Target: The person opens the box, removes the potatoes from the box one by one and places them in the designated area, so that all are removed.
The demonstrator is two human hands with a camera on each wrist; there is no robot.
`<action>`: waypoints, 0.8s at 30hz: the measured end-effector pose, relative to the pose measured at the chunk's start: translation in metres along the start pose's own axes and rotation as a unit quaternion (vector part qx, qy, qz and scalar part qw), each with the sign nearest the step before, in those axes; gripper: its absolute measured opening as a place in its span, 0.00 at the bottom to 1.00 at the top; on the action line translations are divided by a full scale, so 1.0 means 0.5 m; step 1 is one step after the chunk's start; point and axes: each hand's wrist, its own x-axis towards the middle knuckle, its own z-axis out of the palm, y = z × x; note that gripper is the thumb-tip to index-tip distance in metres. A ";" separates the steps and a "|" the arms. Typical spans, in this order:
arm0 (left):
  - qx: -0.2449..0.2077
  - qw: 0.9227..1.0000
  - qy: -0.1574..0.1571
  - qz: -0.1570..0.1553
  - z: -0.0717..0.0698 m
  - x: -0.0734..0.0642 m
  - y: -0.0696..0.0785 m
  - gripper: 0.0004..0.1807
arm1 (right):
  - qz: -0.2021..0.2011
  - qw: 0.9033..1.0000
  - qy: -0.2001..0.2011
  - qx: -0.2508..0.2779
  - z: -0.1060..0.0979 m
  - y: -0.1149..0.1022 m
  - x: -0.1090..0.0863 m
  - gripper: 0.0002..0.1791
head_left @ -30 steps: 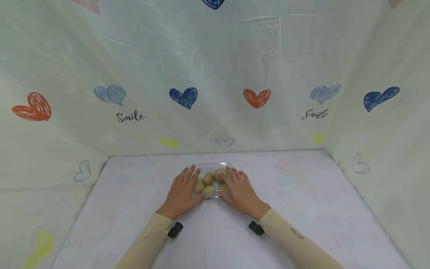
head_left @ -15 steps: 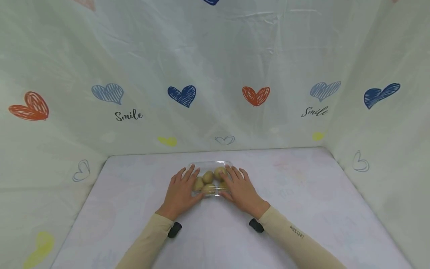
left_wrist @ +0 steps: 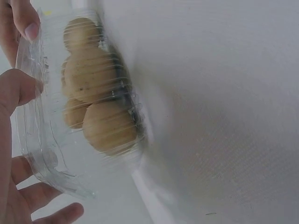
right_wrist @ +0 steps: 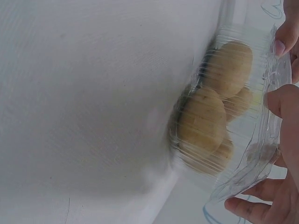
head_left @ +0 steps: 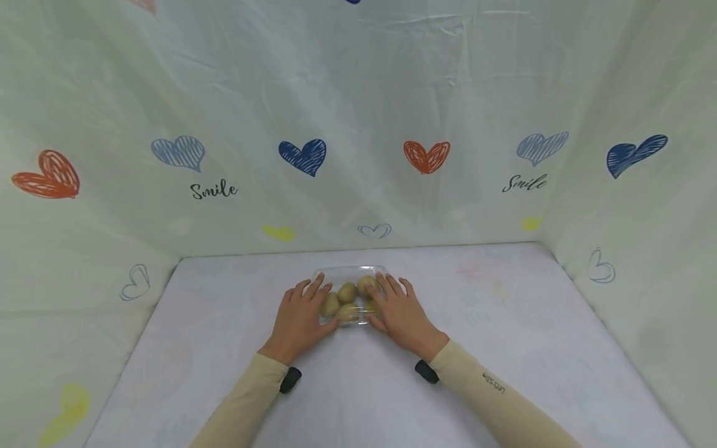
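Note:
A clear plastic container (head_left: pixel 343 274) rests on the table, with several potatoes (head_left: pixel 347 292) inside it. Ridges run along its near wall (left_wrist: pixel 67 154) in the left wrist view. My left hand (head_left: pixel 299 320) holds its left end, thumb at the near rim and the other fingers spread over the corner. At the opposite end, my right hand (head_left: pixel 406 318) holds it the same way, with a finger lying over a potato. Both thumbs sit close to each other along the front rim in the wrist views. Whether a separate lid covers the top is hard to tell through the clear plastic.
A white table (head_left: pixel 224 311) spreads around the container. Behind it and along both sides hangs a pale curtain (head_left: pixel 358 112) printed with hearts and words. A black wrist device (head_left: pixel 290 379) sits under the left cuff, another device (head_left: pixel 427 371) under the right.
Both hands stay on the container, which keeps its place on the table. The whole head view has shifted slightly, so everything sits a little higher in it.

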 end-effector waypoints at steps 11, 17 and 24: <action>0.049 0.998 0.031 0.033 -0.001 0.003 -0.004 0.36 | -0.004 0.999 -0.013 -0.031 -0.003 0.003 0.005 0.34; 0.058 0.997 0.038 0.044 -0.004 0.006 -0.006 0.33 | -0.011 0.999 -0.020 -0.041 -0.010 0.004 0.009 0.34; 0.061 0.996 0.046 0.048 0.000 0.004 -0.009 0.31 | -0.022 0.997 -0.024 -0.070 -0.010 0.003 0.010 0.33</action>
